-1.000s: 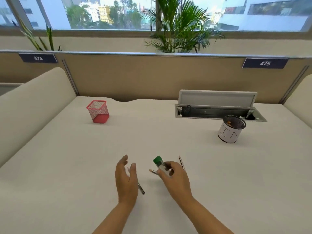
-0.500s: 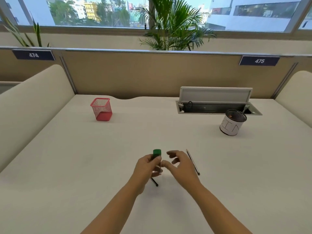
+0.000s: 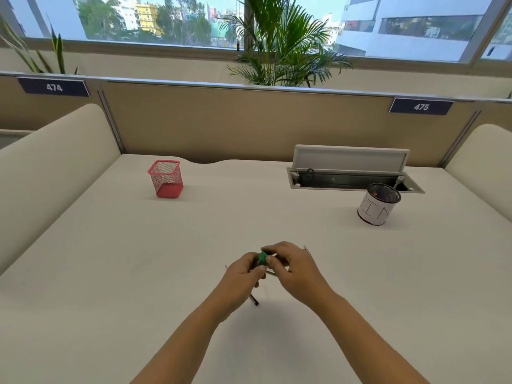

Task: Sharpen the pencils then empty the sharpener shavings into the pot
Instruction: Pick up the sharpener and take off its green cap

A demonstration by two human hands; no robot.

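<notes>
- The left hand and the right hand meet over the middle of the white desk, near the front.
- Both hands hold the green sharpener between them; the left fingers curl around its lower part and the right fingers pinch its green top.
- A dark pencil lies on the desk under the left hand; only its end shows below the wrist.
- A thin tip, maybe a second pencil, shows just behind the right hand; the view is too blurred to be sure.
- The white pot with the dark mesh rim stands far right, well apart from the hands, just before the open cable tray.
- A red mesh holder stands at far left.
</notes>
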